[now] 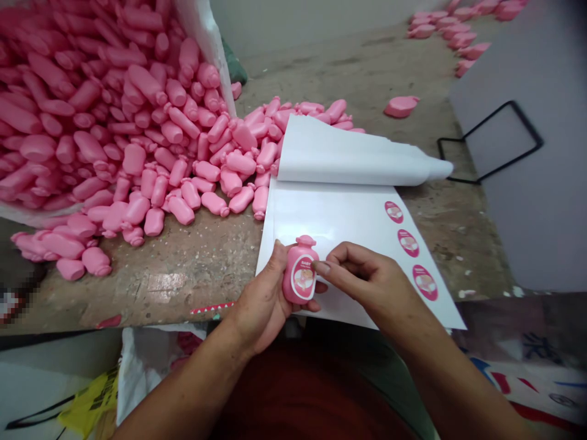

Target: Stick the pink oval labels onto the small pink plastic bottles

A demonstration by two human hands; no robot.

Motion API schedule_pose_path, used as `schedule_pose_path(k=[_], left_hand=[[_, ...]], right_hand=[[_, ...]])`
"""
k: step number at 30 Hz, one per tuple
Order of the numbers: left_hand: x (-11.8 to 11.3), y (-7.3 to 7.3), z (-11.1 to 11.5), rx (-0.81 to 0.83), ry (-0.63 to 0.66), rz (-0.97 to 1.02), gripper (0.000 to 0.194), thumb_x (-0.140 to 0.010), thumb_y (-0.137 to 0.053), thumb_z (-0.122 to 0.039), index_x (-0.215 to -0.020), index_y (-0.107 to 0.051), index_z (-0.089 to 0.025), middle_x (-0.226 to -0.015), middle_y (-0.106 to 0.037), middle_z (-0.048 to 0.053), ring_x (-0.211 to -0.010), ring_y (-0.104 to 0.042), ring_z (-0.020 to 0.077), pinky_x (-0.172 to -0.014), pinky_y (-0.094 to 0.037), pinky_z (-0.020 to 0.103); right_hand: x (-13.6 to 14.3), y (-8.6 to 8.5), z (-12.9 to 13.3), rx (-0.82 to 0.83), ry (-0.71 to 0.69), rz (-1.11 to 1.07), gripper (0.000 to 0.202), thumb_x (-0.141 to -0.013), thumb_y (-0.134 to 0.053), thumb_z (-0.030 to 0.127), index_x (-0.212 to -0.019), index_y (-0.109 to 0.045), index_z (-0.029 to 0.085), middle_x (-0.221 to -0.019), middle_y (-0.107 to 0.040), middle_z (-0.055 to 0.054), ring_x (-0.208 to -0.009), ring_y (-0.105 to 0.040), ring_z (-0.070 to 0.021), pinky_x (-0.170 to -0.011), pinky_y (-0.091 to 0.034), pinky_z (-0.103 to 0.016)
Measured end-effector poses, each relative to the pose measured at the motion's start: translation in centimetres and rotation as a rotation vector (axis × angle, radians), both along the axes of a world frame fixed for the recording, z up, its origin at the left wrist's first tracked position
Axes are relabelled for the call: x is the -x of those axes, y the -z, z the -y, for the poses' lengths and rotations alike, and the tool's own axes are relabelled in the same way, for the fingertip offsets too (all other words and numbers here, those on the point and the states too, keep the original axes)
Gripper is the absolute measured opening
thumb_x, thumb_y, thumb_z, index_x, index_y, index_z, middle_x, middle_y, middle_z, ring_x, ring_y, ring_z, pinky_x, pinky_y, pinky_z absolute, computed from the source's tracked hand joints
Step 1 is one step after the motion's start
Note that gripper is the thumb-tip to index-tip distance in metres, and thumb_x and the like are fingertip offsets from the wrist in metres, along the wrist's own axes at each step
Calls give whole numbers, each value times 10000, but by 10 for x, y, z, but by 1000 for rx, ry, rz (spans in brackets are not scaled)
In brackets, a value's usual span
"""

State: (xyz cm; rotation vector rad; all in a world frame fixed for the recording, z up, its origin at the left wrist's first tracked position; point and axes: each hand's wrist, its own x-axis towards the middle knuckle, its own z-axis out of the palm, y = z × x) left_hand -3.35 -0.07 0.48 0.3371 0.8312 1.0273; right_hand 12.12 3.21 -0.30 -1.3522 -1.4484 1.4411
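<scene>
A small pink bottle [297, 253] stands upright in my left hand [266, 299], whose fingers wrap round it from the left and behind. On its front is an oval sticker [303, 278] with a white rim. My right hand [362, 275] has its thumb and forefinger pinched at the sticker's upper right edge; whether the sticker is pressed flat there is hidden by the fingertips. Under both hands lies a white label sheet [339, 214] with three round pink stickers [408, 242] along its right side. The upper sheets [348, 153] are folded back.
Many pink bottles [92, 110] spill from a white sack [211, 43] at the left onto the worn table [183, 269]. A lone bottle [402, 106] lies behind the sheets. At the right stands a grey panel [527, 183] with a black wire frame [504, 160].
</scene>
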Motion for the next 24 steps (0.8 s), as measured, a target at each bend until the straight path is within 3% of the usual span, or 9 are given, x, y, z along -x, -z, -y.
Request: schedule_pose_path(k=[4, 10, 15, 24], left_hand=[[0, 2, 2, -15, 0, -5, 419, -954, -498, -543, -1173, -615, -206, -920, -677, 55, -804, -673, 154, -613, -536, 215], [3, 2, 3, -48, 29, -90, 306, -940, -599, -299, -1230, -602, -202, -998, -643, 41, -865, -662, 133, -668, -547, 204], [6, 2, 3, -15, 74, -88, 349, -909, -613, -205, -1255, -594, -166, -1083, -653, 92, -859, -661, 138, -689, -556, 227], [19, -3, 11, 47, 88, -27, 687, -662, -750, 11, -1273, -574, -250, -1194, -650, 62, -1051, -678, 186, -937, -515, 309]], right_hand=[[2, -4, -1, -17, 4, 39, 316, -748, -728, 439, -609, -542, 225, -564, -607, 19, -542, -570, -146, -522, -421, -262], [1, -1, 3, -137, 48, 239, 318, -786, -667, 493, -645, -551, 234, -588, -604, 15, -564, -550, -158, -544, -396, -287], [-8, 4, 6, -365, 281, 540, 278, -795, -654, 532, -778, -635, 255, -690, -659, -12, -652, -556, -204, -626, -388, -340], [-15, 8, 9, -250, 177, 281, 283, -849, -657, 500, -739, -582, 249, -627, -557, 26, -575, -487, -146, -541, -371, -292]])
